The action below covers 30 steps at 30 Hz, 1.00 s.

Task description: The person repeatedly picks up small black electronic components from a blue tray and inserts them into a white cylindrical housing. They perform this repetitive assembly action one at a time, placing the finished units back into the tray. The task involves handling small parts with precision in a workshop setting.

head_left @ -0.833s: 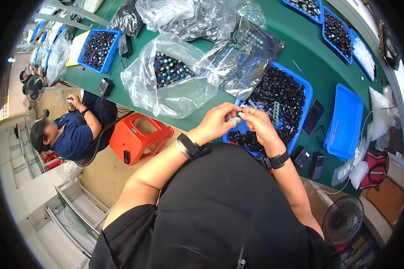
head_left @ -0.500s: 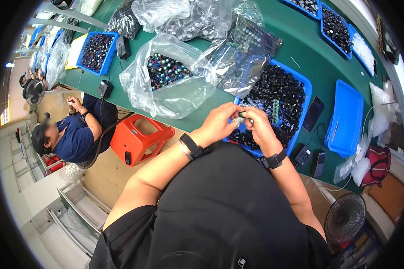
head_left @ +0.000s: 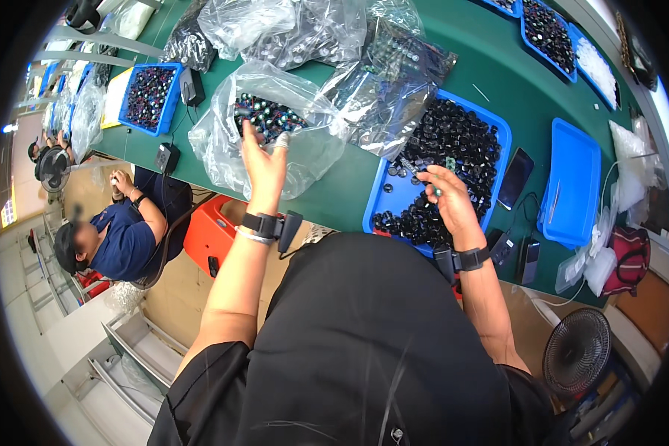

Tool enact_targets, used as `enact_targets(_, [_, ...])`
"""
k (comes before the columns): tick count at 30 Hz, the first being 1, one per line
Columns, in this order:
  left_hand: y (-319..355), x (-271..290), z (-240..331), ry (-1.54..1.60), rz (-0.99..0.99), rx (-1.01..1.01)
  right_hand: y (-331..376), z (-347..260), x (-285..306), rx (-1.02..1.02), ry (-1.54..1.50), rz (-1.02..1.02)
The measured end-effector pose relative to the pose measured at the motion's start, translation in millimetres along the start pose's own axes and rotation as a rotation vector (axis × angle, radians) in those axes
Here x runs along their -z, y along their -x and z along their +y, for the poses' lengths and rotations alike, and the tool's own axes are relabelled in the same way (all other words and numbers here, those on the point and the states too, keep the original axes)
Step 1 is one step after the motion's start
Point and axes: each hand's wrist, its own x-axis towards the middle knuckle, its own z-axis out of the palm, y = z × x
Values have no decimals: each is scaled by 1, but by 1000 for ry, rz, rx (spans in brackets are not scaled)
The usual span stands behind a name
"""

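My left hand [head_left: 264, 165] is raised with fingers spread, a taped fingertip showing, over a clear plastic bag [head_left: 264, 137] that holds small dark and coloured parts on the green table [head_left: 498, 82]. It holds nothing. My right hand [head_left: 447, 199] hovers over a blue tray [head_left: 383, 201] filled with small black parts [head_left: 453, 145] and pinches a small greenish part [head_left: 437, 192] between its fingertips. Both wrists wear black bands.
More crumpled clear bags [head_left: 312, 30] lie behind. An empty blue tray [head_left: 570, 193], a dark phone [head_left: 516, 177] and further blue trays [head_left: 150, 95] sit on the table. A seated person [head_left: 119, 234] works at left beside a red bin [head_left: 212, 234]. A fan [head_left: 577, 349] stands at lower right.
My hands were together over the blue tray. The left hand has moved away to the left toward the plastic bag and spread its fingers; the right stays over the tray with a small part.
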Motion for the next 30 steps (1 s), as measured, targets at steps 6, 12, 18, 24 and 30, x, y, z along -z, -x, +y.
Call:
enact_targets(6, [58,-37,54,79,-589,-524,12,11,24,-58,36,20])
enact_targets(12, [104,-102,52,-346,-776,-944,20,18,17,-70,6,-61])
enact_targets(18, [95,-100,65,75,-919,-405,28,9,8,-58,-16,-99])
enact_targets(24, [78,-69,96,618,-1167,244,31,-9,-2,53,52,-155])
enact_targets(30, [77,-53,116,818,-1209,378,29,-18,-16,186,150,-135])
